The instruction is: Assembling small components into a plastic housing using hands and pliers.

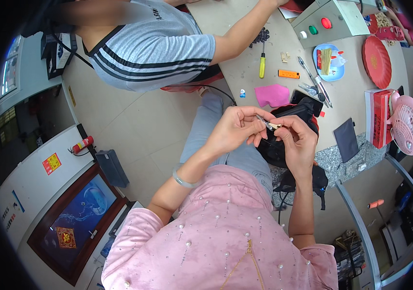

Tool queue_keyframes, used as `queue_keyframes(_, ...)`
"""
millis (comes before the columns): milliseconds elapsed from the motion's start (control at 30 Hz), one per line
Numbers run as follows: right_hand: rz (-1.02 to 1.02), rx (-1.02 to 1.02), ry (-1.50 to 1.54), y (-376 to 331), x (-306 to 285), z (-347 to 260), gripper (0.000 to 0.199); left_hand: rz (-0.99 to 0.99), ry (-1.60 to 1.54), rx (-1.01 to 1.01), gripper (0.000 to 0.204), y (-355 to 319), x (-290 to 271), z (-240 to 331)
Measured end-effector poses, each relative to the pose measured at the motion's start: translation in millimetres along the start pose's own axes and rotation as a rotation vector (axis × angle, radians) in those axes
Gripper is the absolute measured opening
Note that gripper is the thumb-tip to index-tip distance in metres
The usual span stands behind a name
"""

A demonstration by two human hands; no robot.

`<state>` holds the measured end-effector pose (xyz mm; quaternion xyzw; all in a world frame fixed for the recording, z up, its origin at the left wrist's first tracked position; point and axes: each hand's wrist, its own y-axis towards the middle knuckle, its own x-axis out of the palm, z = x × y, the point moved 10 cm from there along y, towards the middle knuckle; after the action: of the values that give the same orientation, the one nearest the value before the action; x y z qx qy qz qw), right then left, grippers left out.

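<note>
My left hand (238,128) is closed in a pinch on a small, slim silvery piece (263,120). My right hand (297,141) pinches a small brass-coloured piece (276,126) right beside it, and the two pieces meet between my fingertips. Their exact kind is too small to tell. Both hands are held over my lap, at the near edge of the table. Beneath them lies a black bag (273,150), partly hidden by my fingers. A pink cloth-like piece (272,95) lies on the table just beyond my hands.
Across the table (245,63) lie a yellow-handled screwdriver (262,66), an orange lighter-like item (289,74), pens (313,77) and a blue tray (334,73). A red dish (376,63), a pink fan (409,126) and a control box (334,26) stand rightward. A co-worker (153,48) sits at the left.
</note>
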<state>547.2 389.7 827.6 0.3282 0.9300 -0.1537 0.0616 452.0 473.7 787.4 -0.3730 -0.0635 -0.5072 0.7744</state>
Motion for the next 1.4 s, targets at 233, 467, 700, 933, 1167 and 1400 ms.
queue_keyframes(233,0.009,0.202,0.371,-2.1,3.8,24.8,0.010,0.200,0.312,0.272,0.012,1.4,-15.6,-9.2)
queue_keyframes(467,0.003,0.255,0.378,-1.0,3.9,31.3,0.011,0.162,0.085,0.334,0.027,3.9,-8.7,-9.7)
queue_keyframes(700,-0.038,0.318,0.416,4.6,12.3,28.5,0.012,0.289,0.002,0.326,0.030,2.4,-14.1,-11.3)
queue_keyframes(933,0.080,0.026,0.116,7.6,7.1,-3.2,0.016,0.358,0.134,0.465,0.023,-6.8,-12.2,10.2)
queue_keyframes(1167,0.258,-0.462,-0.090,-9.0,-1.0,-47.4,0.006,0.392,0.721,0.935,0.040,-38.1,13.8,75.6)
queue_keyframes(1400,0.305,-0.505,0.118,-20.0,-8.1,-42.3,0.004,0.199,0.725,0.996,0.047,-45.3,44.9,76.6)
